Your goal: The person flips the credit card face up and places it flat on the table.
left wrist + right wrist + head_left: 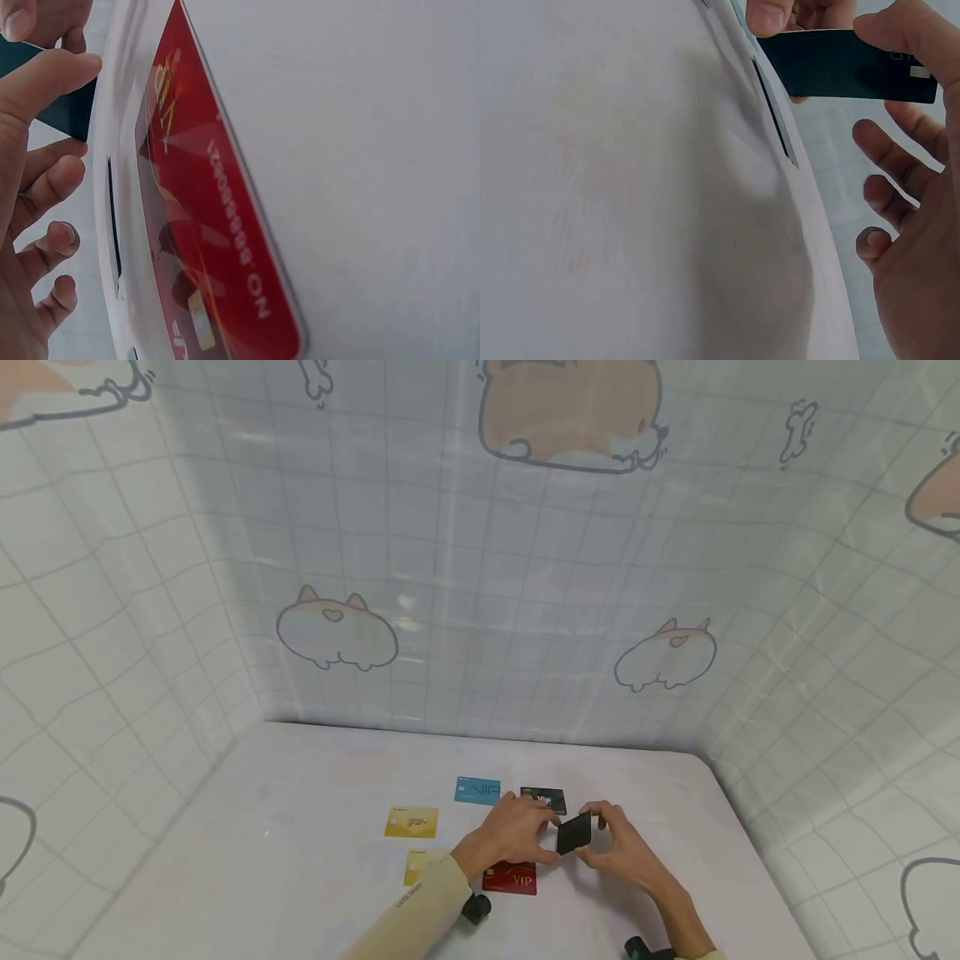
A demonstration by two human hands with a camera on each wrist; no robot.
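Note:
A dark card (574, 833) is held up over the table between both hands, tilted in the head view. My left hand (516, 828) pinches its left side between thumb and index finger, the other fingers spread loosely. On its opposite side my right hand (621, 853) grips it the same way. The right wrist view shows a small pale chip on the dark card (840, 66) near the right thumb. Below the left hand lies a red VIP card (512, 880), its upper edge partly covered. A black VIP card (553, 799) lies just beyond the hands.
A blue VIP card (472, 791) lies farther back on the white table (315, 860). Two yellow cards lie to the left: one gold card (405, 823) in full sight, one yellow card (416, 863) partly under the left sleeve. Dog-print sheeting (480, 693) encloses the back and sides.

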